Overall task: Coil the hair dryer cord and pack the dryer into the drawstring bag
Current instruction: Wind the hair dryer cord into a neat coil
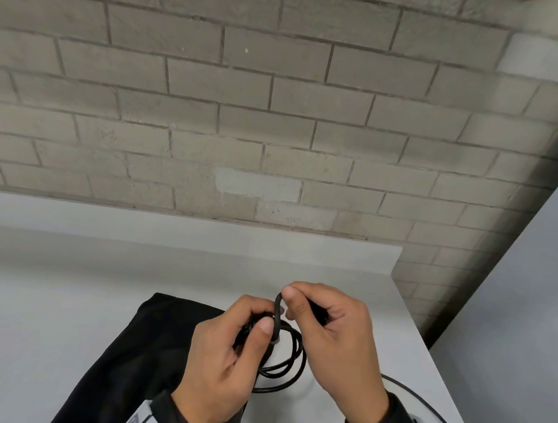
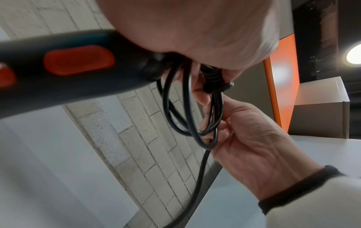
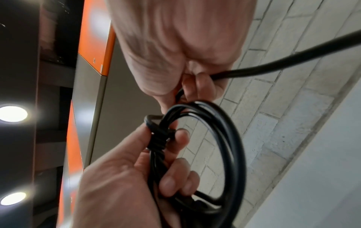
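The black cord (image 1: pixel 288 367) hangs in several loops from my left hand (image 1: pixel 259 319), which grips the bundle above the black drawstring bag (image 1: pixel 139 351). My right hand (image 1: pixel 292 304) pinches a short loop of cord just above and to the right of the left hand. In the left wrist view the dryer's black handle (image 2: pixel 58 69), with orange-red buttons, juts out from under my left hand (image 2: pixel 195 30), and the loops (image 2: pixel 187 108) run toward the right hand (image 2: pixel 254 138). The right wrist view shows the coil (image 3: pixel 230 138) in the left hand's fingers (image 3: pixel 171 182). The dryer body is hidden.
The bag lies flat on a white counter (image 1: pixel 55 291) against a grey brick wall (image 1: pixel 247 104). A white basin rim (image 1: pixel 439 410) curves at the lower right, under my right wrist. A pale panel (image 1: pixel 536 307) stands to the right.
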Demonstrator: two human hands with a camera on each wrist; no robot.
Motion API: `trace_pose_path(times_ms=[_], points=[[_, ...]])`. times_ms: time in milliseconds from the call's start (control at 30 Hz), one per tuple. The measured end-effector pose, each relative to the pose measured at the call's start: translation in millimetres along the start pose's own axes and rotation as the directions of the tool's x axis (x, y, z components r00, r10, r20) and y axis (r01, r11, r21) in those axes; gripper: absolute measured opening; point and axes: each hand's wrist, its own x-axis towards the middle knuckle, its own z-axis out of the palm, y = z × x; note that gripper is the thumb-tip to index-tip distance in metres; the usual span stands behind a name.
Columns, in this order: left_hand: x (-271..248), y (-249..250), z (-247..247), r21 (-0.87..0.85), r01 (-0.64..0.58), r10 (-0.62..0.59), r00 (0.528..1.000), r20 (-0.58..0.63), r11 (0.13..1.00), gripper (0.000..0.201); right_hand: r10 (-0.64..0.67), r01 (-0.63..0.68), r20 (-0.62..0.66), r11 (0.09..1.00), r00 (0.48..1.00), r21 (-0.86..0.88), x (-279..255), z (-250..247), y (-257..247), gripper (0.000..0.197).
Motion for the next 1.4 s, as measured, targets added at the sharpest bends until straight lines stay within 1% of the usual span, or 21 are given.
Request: trace_pose_path(times_ms=[133, 233, 333, 400, 533, 633, 700, 833, 900, 1000, 1167, 1267, 1333, 1400], points=[[-0.3, 1.6, 1.9, -0.019, 0.001, -0.001, 1.000, -0.006, 1.000, 0.036, 0.049, -0.051, 0.026, 0.996, 0.998, 0.067, -3.1, 3.3, 0.3, 0.021], [-0.6, 3.5, 3.4, -0.016, 0.004, -0.004, 1.000, -0.024, 1.000, 0.033, 0.095, -0.102, 0.058, 0.984, 0.994, 0.145, -5.2, 3.7, 2.1, 0.019], [-2.6, 2.6, 4.7, -0.025, 0.010, -0.011, 0.999, -0.034, 1.000, 0.028, 0.174, -0.177, 0.038, 0.945, 0.984, 0.274, -5.5, 4.6, 3.8, 0.008], [-3.3, 2.0, 4.3, -0.029, 0.003, -0.004, 0.999, -0.046, 1.000, 0.026, 0.242, -0.237, 0.032, 0.901, 0.970, 0.364, -5.6, 6.0, 5.4, 0.012], [-2.8, 1.5, 3.0, -0.036, -0.007, 0.004, 0.998, -0.065, 0.999, 0.021, 0.284, -0.270, 0.023, 0.881, 0.959, 0.387, -8.8, 9.3, 10.3, 0.010], [-4.1, 1.4, 1.5, -0.039, -0.010, 0.007, 0.997, -0.076, 0.999, 0.022, 0.310, -0.302, 0.048, 0.861, 0.950, 0.409, -10.8, 11.0, 12.7, 0.011], [-5.5, 2.0, 1.0, -0.037, -0.014, 0.011, 0.996, -0.089, 0.999, 0.026, 0.299, -0.304, 0.072, 0.873, 0.951, 0.381, -10.8, 10.7, 13.4, 0.012], [-8.5, 1.8, 0.6, -0.029, -0.019, 0.016, 0.992, -0.125, 0.999, 0.031, 0.226, -0.245, 0.097, 0.926, 0.969, 0.288, -15.2, 8.7, 15.4, 0.017], [-8.2, 1.5, -1.1, -0.029, -0.022, 0.018, 0.989, -0.149, 0.999, 0.030, 0.182, -0.220, 0.150, 0.929, 0.972, 0.296, -21.2, 7.8, 16.2, 0.020], [-6.3, 1.5, -5.5, -0.025, -0.027, 0.022, 0.986, -0.163, 0.999, 0.029, 0.143, -0.212, 0.258, 0.941, 0.955, 0.263, -27.5, 5.3, 19.9, 0.024], [-7.6, 0.9, -6.9, -0.002, -0.048, 0.047, 0.987, -0.154, 0.999, 0.026, 0.129, -0.189, 0.318, 0.968, 0.939, 0.164, -24.0, 0.4, 24.1, 0.011], [-7.7, 2.1, -5.4, 0.007, -0.062, 0.062, 0.988, -0.142, 0.998, 0.026, 0.117, -0.157, 0.352, 0.984, 0.929, 0.088, -21.5, -5.0, 25.2, 0.009], [-5.5, 1.2, -5.2, 0.015, -0.051, 0.052, 0.989, -0.137, 0.999, 0.027, 0.104, -0.146, 0.363, 0.985, 0.926, 0.091, -21.0, -6.2, 25.5, 0.009], [-3.5, -0.1, -4.5, 0.031, -0.031, 0.035, 0.992, -0.122, 0.999, 0.029, 0.091, -0.137, 0.328, 0.983, 0.940, 0.119, -21.1, -5.1, 26.1, 0.011]])
